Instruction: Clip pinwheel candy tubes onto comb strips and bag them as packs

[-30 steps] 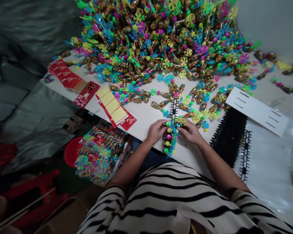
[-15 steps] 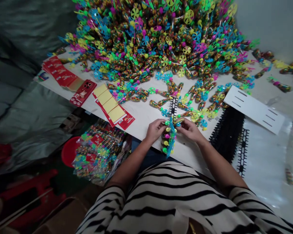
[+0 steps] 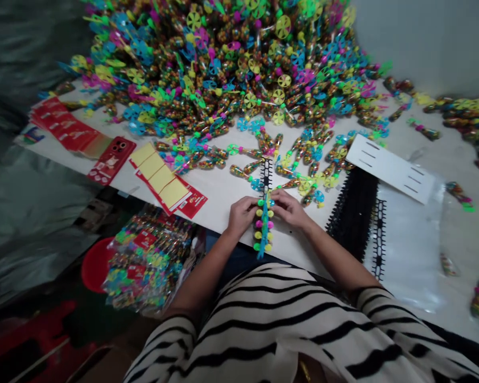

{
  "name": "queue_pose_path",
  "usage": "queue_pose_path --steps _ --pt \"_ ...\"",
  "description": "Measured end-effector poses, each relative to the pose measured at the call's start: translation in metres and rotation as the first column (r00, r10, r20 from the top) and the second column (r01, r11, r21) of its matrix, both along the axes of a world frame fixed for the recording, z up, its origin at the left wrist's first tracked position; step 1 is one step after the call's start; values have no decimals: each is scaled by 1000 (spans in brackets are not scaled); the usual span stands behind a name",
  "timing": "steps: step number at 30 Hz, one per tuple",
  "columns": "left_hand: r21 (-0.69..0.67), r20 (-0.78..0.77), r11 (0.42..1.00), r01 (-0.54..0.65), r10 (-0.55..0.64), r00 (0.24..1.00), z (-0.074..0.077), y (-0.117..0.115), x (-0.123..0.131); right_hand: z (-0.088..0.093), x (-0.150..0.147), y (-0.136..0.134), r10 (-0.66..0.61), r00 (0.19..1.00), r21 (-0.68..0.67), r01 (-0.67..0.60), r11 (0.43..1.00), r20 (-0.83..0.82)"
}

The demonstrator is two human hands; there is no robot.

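Observation:
A black toothed plastic strip [image 3: 266, 173] lies upright in front of me, its far end bare. Along its near part sit small candy-filled fan bottles in two rows, their coloured caps [image 3: 257, 224] on either side and blue fans [image 3: 264, 234] bunched down the middle. My left hand [image 3: 241, 217] is closed at the left row's far end, fingertips by a green cap. Opposite it, my right hand [image 3: 290, 210] pinches a fan bottle at the right row's far end; fingers partly hide it.
A big heap of candy fan bottles [image 3: 223, 64] covers the table's back. Red cards [image 3: 72, 130], a red phone [image 3: 112, 159] and yellow-faced cards [image 3: 159, 178] lie left. On the right are stacked black strips [image 3: 353, 213], a slotted white board [image 3: 391, 167] and clear bags [image 3: 411, 250]. Packed bags [image 3: 143, 266] sit below.
The view has swung right, so the table's things appear further left. The bottle at my right hand has come in against the strip, and the blue fans hang straighter along the middle.

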State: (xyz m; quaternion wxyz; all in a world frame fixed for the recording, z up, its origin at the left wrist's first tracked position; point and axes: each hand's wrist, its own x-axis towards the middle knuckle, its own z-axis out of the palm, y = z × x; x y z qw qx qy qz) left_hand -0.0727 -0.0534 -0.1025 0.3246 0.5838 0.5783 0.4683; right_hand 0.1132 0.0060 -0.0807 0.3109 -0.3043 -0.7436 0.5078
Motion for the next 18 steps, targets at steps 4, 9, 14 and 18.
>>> queue_pose_path --steps 4,9,14,18 --pt "-13 -53 1000 10 -11 999 6 6 -8 2 -9 8 55 998 37 -54 998 -33" --pt "-124 -18 978 167 -170 985 18 13 -23 17 -1 15 121 990 -3 -121 993 69" --pt "-149 -14 963 224 -228 974 17 16 -29 30 16 31 301 951 -200 -282 938 72" --pt "-159 -85 961 226 -242 967 15 22 -42 35 46 98 78 981 -51 -70 996 178"
